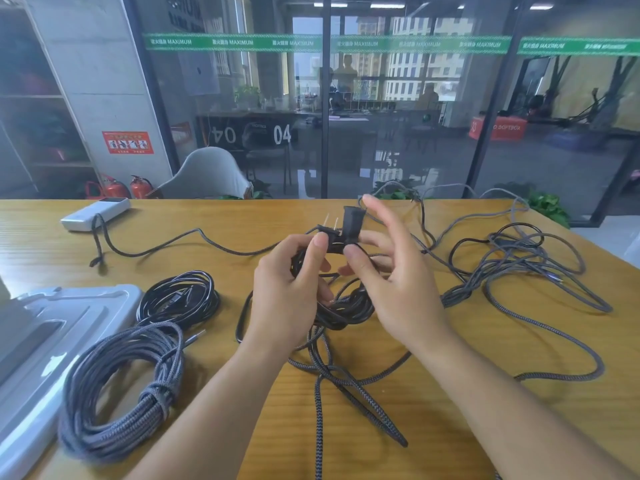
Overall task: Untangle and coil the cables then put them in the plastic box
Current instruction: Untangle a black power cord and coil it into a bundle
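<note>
My left hand [291,289] grips a black power cable coil [346,308] above the table's middle, thumb pressed on its two-pin plug [330,233]. My right hand [388,271] pinches the cable's black connector end [351,223] beside the plug, its upper fingers spread. A coiled grey braided cable [114,393] lies at the near left, tied with a wrap. A coiled glossy black cable [178,299] lies just behind it. Tangled grey and black cables [519,265] spread over the right side. The grey plastic box [45,341] sits at the left edge.
A white power bank [95,209] lies at the far left with a grey cable [156,249] running from it toward the centre. Loose braided strands [346,386] cross the wooden table [450,427] under my hands. A glass wall stands behind the table's far edge.
</note>
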A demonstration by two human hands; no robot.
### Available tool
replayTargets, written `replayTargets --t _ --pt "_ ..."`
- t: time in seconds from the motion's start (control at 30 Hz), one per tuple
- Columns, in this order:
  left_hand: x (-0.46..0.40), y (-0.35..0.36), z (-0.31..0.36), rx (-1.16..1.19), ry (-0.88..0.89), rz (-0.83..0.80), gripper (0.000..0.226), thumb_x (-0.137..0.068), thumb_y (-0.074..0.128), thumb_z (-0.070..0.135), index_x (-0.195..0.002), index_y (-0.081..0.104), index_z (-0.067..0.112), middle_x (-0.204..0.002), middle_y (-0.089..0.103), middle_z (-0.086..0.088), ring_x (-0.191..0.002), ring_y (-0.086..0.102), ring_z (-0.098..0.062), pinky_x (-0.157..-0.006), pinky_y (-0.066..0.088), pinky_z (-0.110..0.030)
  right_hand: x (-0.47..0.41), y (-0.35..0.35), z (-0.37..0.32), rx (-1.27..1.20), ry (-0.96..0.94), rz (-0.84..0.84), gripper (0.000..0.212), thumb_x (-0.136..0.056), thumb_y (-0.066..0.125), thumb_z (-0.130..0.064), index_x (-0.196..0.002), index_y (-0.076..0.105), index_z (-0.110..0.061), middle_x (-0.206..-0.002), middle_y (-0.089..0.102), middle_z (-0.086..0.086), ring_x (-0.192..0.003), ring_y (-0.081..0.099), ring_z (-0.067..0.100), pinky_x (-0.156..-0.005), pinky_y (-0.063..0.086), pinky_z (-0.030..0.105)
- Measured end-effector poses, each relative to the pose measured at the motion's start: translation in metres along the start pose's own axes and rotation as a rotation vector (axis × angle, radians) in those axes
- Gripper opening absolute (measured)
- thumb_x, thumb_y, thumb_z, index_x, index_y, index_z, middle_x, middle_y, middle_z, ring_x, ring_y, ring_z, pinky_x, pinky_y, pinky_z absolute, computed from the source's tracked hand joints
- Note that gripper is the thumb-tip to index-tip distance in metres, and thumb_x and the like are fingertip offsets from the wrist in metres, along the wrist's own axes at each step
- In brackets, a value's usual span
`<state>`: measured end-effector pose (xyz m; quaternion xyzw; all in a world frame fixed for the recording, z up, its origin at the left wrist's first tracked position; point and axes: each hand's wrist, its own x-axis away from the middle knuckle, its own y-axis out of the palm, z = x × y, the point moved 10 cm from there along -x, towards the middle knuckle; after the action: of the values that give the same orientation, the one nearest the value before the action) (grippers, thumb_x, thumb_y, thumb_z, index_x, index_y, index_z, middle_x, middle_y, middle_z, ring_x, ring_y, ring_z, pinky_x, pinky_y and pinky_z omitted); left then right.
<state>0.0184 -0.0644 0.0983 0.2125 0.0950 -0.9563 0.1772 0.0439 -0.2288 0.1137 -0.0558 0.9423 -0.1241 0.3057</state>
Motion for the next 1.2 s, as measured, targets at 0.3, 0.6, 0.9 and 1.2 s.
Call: replayTargets --t 0.3,0.6,0.9,1.2 --pt "-0.001 -0.006 -0.006 0.159 -0.083 0.021 0.040 -0.102 0.059 0.044 -0.090 0.076 0.011 -0.066 0.064 -0.015 -0.052 0.058 -0.019 -0.052 0.049 -0.025 0.010 0.023 -0.006 0.131 -0.067 -0.060 0.053 -0.106 0.053 -0.044 -0.156 0.036 -0.050 -0.115 0.072 -0.017 -0.089 0.073 0.016 -0.085 0.059 0.043" --pt "0.010 0.014 0.003 0.143 -0.043 -0.007 0.019 -0.103 0.062 0.037 -0.107 0.074 0.023 -0.084 0.075 -0.006 -0.066 0.067 -0.025 -0.059 0.058 -0.033 0.007 0.014 0.008 0.002 0.047 0.047 0.042 -0.108 0.046 -0.043 -0.149 0.040 -0.053 -0.093 0.074 -0.009 -0.061 0.066 0.009 -0.059 0.053 0.024" --pt "0.010 0.006 0.005 0.033 -0.008 0.081 0.041 -0.094 0.056 0.060 -0.097 0.071 0.022 -0.057 0.060 0.013 -0.053 0.055 -0.007 -0.055 0.057 -0.038 0.010 0.025 0.011 -0.188 0.120 0.040 0.041 -0.106 0.039 -0.060 -0.118 0.064 -0.029 -0.087 0.061 0.006 -0.077 0.061 0.031 -0.077 0.059 0.063" --pt "0.018 0.008 0.026 0.003 0.089 0.096 0.039 -0.097 0.048 0.057 -0.083 0.058 0.021 -0.057 0.052 0.019 -0.054 0.045 -0.006 -0.052 0.048 -0.037 0.010 0.012 -0.017 -0.128 0.058 0.129 0.041 -0.103 0.040 -0.048 -0.088 0.071 -0.028 -0.058 0.058 -0.023 -0.053 0.057 0.006 -0.056 0.045 0.023"
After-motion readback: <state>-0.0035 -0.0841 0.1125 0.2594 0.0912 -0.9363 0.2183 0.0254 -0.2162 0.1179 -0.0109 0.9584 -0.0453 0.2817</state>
